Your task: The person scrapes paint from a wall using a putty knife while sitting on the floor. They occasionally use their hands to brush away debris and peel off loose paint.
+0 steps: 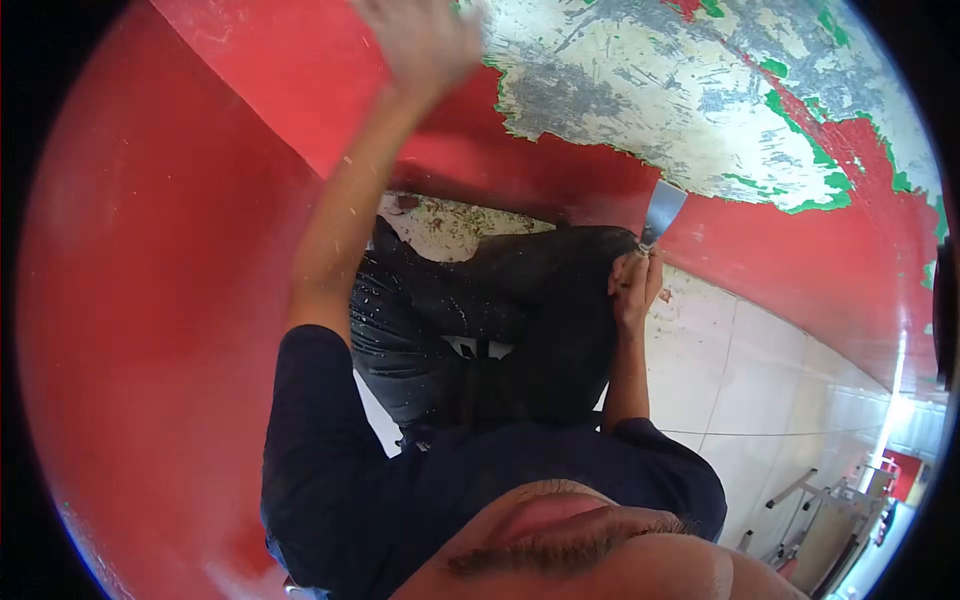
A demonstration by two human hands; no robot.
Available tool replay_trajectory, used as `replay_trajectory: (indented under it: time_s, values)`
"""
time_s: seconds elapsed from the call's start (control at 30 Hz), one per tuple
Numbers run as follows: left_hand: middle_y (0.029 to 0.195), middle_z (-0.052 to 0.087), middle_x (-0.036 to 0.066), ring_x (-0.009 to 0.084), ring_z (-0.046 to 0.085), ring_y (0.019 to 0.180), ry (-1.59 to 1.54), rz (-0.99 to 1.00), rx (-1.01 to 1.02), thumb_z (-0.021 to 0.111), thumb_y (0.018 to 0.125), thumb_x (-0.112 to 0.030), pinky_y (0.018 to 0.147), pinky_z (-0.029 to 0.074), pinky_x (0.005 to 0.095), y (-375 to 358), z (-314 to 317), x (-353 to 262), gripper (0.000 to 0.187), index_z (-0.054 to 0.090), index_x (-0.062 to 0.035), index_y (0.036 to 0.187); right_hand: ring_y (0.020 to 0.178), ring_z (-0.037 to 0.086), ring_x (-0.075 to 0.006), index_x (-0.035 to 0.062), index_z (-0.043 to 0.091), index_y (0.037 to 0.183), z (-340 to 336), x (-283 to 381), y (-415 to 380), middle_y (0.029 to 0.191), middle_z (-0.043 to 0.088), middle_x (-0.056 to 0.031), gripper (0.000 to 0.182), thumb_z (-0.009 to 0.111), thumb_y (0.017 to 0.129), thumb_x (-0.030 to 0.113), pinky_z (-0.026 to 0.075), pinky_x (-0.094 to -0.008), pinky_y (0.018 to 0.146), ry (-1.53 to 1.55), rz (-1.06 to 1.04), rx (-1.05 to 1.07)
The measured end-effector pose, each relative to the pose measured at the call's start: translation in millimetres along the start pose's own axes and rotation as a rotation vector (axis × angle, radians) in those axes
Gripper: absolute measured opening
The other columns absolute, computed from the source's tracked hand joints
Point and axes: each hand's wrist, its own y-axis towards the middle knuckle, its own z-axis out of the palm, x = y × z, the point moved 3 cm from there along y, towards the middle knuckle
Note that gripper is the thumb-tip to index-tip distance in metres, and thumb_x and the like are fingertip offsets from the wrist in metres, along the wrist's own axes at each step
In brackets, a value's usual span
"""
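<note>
My left hand (425, 45) is raised to the wall at the top of the view, blurred and partly cut off by the frame edge. Its fingers look stretched out, and nothing shows in it. It is at the left border of a patch of bare wall (690, 120), where the red paint is stripped to white and grey with green flecks along its ragged rim. Down near my knee, my right hand (635, 280) grips a paint scraper (664, 208) by its handle. The wide metal blade points up, its tip close to the patch's lower edge.
Red painted wall (150, 300) fills the left side, meeting the facing wall at a corner. Paint chips lie on the floor (450, 225) by the wall and on my dark trousers (480, 310). Metal-framed furniture (825, 520) stands at the lower right, and a thin cord crosses the tiles.
</note>
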Motion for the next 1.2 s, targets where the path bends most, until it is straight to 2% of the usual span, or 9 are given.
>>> replay_trajectory:
  time_s: [0.07,0.13,0.2,0.3,0.33,0.4,0.53,0.63,1.2]
  values:
    - [0.140,0.048,0.011,0.0257,0.044,0.130,-0.246,0.344,0.037,0.063,0.085,-0.040,0.102,0.026,0.0632,-81,48,-16,0.059,0.049,-0.0131,0.135,0.044,0.041,-0.0066,0.0014,0.047,0.120,20,17,-3,0.066,0.051,-0.0046,0.035,0.042,0.101,0.030,0.033,-0.0194,0.040,0.033,0.023,-0.007]
    - [0.125,0.059,0.015,0.0319,0.053,0.119,-0.655,0.555,0.058,0.061,0.087,-0.036,0.101,0.036,0.0543,-125,38,-47,0.050,0.055,-0.0081,0.127,0.045,0.043,-0.0068,0.0016,0.047,0.119,41,27,-2,0.068,0.052,-0.0055,0.031,0.043,0.101,0.027,0.034,-0.0194,0.040,0.009,-0.019,0.043]
    - [0.108,0.066,0.017,0.0334,0.062,0.105,-1.377,0.097,0.559,0.057,0.091,-0.041,0.095,0.045,0.0478,-158,34,-74,0.048,0.056,-0.0034,0.121,0.048,0.048,-0.0080,0.0010,0.048,0.118,60,40,5,0.068,0.056,-0.0055,0.026,0.045,0.099,0.019,0.037,-0.0213,0.043,-0.097,-0.017,0.096]
    - [0.103,0.065,0.017,0.0293,0.065,0.097,-2.144,-0.580,0.635,0.041,0.098,-0.050,0.086,0.052,0.0435,-161,34,-129,0.055,0.052,-0.0004,0.119,0.049,0.045,-0.0071,0.0003,0.051,0.121,95,60,20,0.065,0.051,-0.0032,0.029,0.041,0.101,0.019,0.037,-0.0212,0.045,-0.426,-0.020,0.173]
    - [0.100,0.064,0.016,0.0294,0.065,0.096,-2.240,-0.647,0.643,0.038,0.098,-0.050,0.086,0.052,0.0436,-156,33,-130,0.055,0.052,-0.0009,0.117,0.052,0.047,-0.0057,-0.0008,0.052,0.122,101,65,24,0.066,0.052,-0.0011,0.029,0.042,0.100,0.015,0.037,-0.0219,0.048,-0.468,-0.016,0.192]
    - [0.094,0.064,0.014,0.0297,0.066,0.093,-2.427,-0.769,0.653,0.034,0.100,-0.050,0.084,0.053,0.0439,-145,35,-129,0.054,0.052,-0.0019,0.113,0.056,0.057,-0.0181,0.0008,0.053,0.123,102,71,35,0.070,0.060,-0.0088,0.030,0.047,0.096,0.011,0.044,-0.0296,0.053,-0.615,-0.058,0.188]
    - [0.090,0.063,0.012,0.0307,0.065,0.093,-2.598,-0.946,0.517,0.031,0.101,-0.047,0.083,0.052,0.0432,-147,49,-112,0.048,0.053,-0.0055,0.105,0.071,0.065,-0.0382,0.0008,0.052,0.124,130,81,58,0.082,0.065,-0.0203,0.034,0.050,0.092,0.008,0.050,-0.0418,0.062,-0.906,-0.431,0.217]
    - [0.087,0.063,0.011,0.0314,0.065,0.091,-2.740,-1.143,0.413,0.032,0.101,-0.048,0.084,0.051,0.0444,-147,55,-107,0.047,0.054,-0.0059,0.101,0.081,0.063,-0.0446,0.0001,0.051,0.125,136,80,66,0.089,0.065,-0.0244,0.035,0.051,0.091,0.008,0.050,-0.0468,0.067,-0.991,-0.373,0.236]
    - [0.068,0.040,-0.003,0.0224,0.057,0.086,-2.783,-1.306,0.384,0.038,0.098,-0.052,0.083,0.046,0.0359,-156,58,-109,0.042,0.049,-0.0124,0.089,0.070,0.065,-0.0398,0.0096,0.053,0.122,148,81,74,0.086,0.065,-0.0199,0.027,0.050,0.095,0.015,0.049,-0.0454,0.058,-1.147,-0.233,0.305]
